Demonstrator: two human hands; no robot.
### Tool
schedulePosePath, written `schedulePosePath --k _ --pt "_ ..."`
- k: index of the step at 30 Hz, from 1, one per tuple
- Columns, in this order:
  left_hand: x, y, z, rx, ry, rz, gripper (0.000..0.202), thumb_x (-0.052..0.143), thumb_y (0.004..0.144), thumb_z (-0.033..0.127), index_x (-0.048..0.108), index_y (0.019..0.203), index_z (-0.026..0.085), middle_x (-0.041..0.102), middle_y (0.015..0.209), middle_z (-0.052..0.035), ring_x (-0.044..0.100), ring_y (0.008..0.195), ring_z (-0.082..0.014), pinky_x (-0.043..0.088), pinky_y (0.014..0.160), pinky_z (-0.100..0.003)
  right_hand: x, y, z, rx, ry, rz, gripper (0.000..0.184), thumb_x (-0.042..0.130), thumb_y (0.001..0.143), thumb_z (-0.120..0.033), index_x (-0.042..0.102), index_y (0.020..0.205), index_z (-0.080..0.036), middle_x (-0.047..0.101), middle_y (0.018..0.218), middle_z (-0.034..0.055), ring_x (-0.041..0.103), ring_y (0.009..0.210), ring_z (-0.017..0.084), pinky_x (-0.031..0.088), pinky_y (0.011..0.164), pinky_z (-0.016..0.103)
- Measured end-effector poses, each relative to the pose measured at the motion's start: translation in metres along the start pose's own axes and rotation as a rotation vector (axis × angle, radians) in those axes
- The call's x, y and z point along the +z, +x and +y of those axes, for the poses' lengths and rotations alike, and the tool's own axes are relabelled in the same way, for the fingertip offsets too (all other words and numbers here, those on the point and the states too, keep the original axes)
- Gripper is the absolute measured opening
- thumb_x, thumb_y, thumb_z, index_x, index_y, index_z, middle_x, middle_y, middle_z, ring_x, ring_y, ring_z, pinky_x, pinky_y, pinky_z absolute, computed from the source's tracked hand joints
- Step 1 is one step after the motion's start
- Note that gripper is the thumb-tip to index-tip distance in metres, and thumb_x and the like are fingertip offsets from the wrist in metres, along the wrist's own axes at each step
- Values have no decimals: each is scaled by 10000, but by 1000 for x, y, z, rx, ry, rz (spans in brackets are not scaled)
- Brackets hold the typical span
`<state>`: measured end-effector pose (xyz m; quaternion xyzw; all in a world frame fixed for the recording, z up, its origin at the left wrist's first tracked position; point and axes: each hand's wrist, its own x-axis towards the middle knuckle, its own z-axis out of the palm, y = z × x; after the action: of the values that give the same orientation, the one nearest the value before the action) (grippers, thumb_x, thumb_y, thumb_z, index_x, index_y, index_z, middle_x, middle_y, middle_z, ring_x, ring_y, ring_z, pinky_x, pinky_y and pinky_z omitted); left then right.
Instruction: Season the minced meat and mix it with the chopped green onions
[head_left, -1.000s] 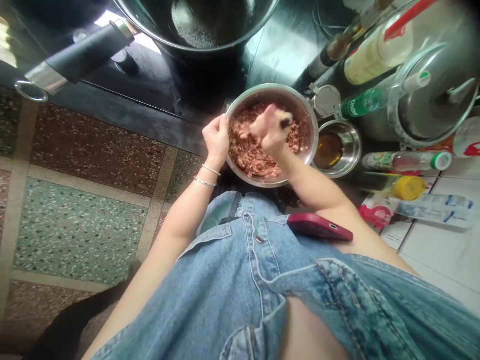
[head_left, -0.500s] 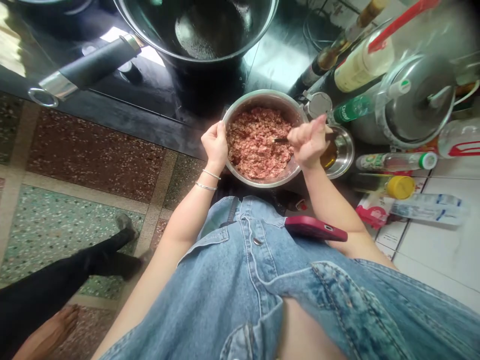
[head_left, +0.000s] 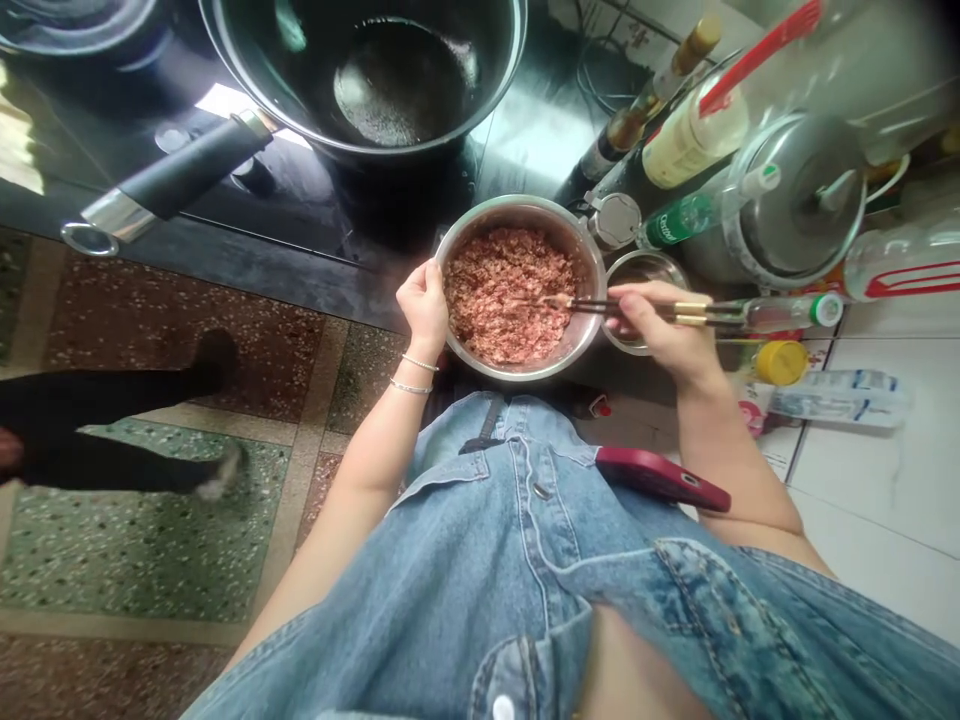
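Observation:
A steel bowl [head_left: 461,225] full of pink minced meat [head_left: 502,290] sits at the counter's front edge. My left hand [head_left: 424,300] is closed on the bowl's left rim, two thin bangles on its wrist. My right hand [head_left: 664,325] is to the right of the bowl, over a small steel bowl [head_left: 645,268], and grips a pair of dark chopsticks [head_left: 600,307] lying almost level. Their tips rest in the meat near the bowl's right side.
A black wok [head_left: 360,70] with a long handle [head_left: 172,180] stands on the stove behind the bowl. Bottles [head_left: 679,145], a pot lid [head_left: 802,200] and a yellow-capped jar [head_left: 780,362] crowd the right. A red phone [head_left: 660,480] lies by my waist. Another person's dark-clad leg [head_left: 112,420] crosses the floor, left.
My right hand has swung out of the meat to the right, and the chopsticks now lie level with only their tips in the bowl. The other person's leg has moved across the floor.

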<state>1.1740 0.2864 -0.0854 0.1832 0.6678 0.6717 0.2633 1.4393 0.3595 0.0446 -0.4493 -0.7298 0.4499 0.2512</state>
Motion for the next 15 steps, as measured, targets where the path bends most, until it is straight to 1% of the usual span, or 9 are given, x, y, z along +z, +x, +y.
schedulePosePath --k 2,5,6,7,8,9,13,14,15 --pt "0 0 0 1 5 2 344 634 850 501 676 738 179 681 735 -30 644 791 -170 513 735 -250 11 -10 0 -38 -45 -115 167 692 881 -329 781 1016 -287 763 847 42 720 709 195 614 687 341" --pt "-2 0 -1 -9 31 15 345 634 851 497 668 725 178 680 729 -30 645 786 -165 512 730 -245 47 -8 14 -185 -87 -312 153 688 867 -327 792 966 -274 776 963 42 747 858 212 625 834 361" --pt "-2 0 -1 -11 40 17 349 635 851 498 662 716 177 675 719 -28 643 778 -163 509 720 -241 55 -3 21 -225 -85 -343 154 685 864 -334 794 949 -268 776 973 42 749 872 213 624 849 359" --pt "-2 1 -1 -12 47 17 355 635 852 501 656 708 177 669 709 -25 639 769 -160 506 711 -236 59 2 27 -254 -87 -346 156 684 862 -343 796 936 -263 777 967 43 751 868 214 625 849 355" --pt "-3 1 0 -12 50 13 361 635 853 504 650 701 177 662 698 -22 633 759 -156 504 702 -232 56 7 32 -273 -98 -316 160 686 860 -353 797 927 -259 777 959 45 753 855 215 626 841 351" --pt "-3 1 0 -12 51 9 367 636 854 508 644 693 177 654 686 -19 626 747 -153 501 693 -228 49 12 37 -281 -119 -260 166 689 860 -363 798 927 -257 777 958 48 753 846 217 627 835 350" --pt "-4 -1 3 -4 35 -6 402 648 846 526 615 650 178 604 627 -5 583 682 -139 480 638 -218 2 20 54 -238 -258 51 236 676 880 -404 787 1010 -242 773 990 69 751 866 239 622 841 371" --pt "-4 -1 3 0 28 -7 407 653 842 529 613 645 175 596 622 -2 575 672 -136 475 630 -216 -2 20 57 -227 -290 93 263 663 890 -409 779 1042 -229 771 1007 76 750 885 243 618 852 375" --pt "-4 -1 3 4 19 -5 409 659 838 529 615 646 171 592 624 -2 571 669 -133 472 629 -214 0 19 59 -233 -313 113 286 650 900 -409 771 1066 -212 768 1023 83 748 905 245 615 863 375"
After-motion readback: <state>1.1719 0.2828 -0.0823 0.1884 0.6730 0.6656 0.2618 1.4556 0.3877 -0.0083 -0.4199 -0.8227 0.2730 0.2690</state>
